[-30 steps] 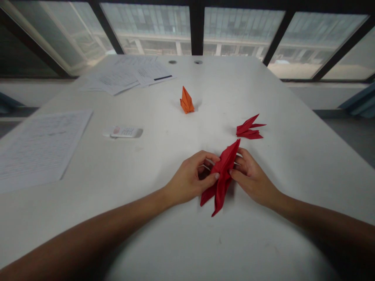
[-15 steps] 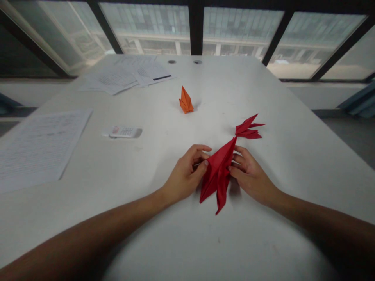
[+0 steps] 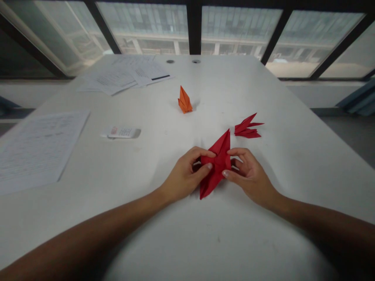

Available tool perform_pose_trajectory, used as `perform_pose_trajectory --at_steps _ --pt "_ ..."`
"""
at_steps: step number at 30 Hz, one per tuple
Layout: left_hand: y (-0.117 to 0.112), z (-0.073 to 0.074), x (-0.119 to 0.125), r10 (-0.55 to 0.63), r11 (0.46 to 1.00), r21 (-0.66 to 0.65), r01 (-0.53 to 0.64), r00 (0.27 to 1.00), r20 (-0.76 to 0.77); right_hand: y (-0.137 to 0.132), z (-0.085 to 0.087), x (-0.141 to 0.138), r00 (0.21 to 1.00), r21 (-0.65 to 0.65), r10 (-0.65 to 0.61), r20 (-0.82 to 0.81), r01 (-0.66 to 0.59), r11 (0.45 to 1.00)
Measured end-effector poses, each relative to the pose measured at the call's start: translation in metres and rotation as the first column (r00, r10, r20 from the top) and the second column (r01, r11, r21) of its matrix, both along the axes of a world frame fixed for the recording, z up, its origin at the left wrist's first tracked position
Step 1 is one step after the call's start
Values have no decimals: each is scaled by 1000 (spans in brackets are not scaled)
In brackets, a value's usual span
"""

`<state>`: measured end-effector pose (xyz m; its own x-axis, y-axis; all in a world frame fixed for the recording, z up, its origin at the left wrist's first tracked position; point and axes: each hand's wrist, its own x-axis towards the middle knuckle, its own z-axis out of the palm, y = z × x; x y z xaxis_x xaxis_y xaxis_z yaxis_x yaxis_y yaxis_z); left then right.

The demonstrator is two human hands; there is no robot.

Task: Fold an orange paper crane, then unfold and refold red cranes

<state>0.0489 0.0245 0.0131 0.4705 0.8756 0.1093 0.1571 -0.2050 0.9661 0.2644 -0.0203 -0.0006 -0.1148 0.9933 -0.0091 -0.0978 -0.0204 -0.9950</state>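
Note:
A folded red origami paper, long and pointed at its far and near ends, is held between both hands just above the white table. My left hand grips its left side, thumb on top and index finger along the upper face. On the right edge, my right hand pinches the paper with thumb and fingers; part of those fingers is hidden behind it. Just beyond the right hand lies a second red origami piece with several pointed flaps, untouched.
An orange origami piece stands farther back on the white table. To the left are a white card-like packet and a printed sheet. More papers lie at the far left, before the windows.
The red paper in my hands has changed shape: the loose near flap no longer hangs down, and a flatter face shows. My fingers have shifted onto its upper face.

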Motion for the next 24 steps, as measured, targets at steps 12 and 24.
perform_pose_trajectory --at_steps 12,24 --pt "-1 -4 4 10 994 107 8 986 -169 3 -6 -3 999 59 -30 15 29 998" --pt "-1 -8 7 -24 985 -164 48 989 147 8 -5 -5 996 42 -81 -42 83 996"
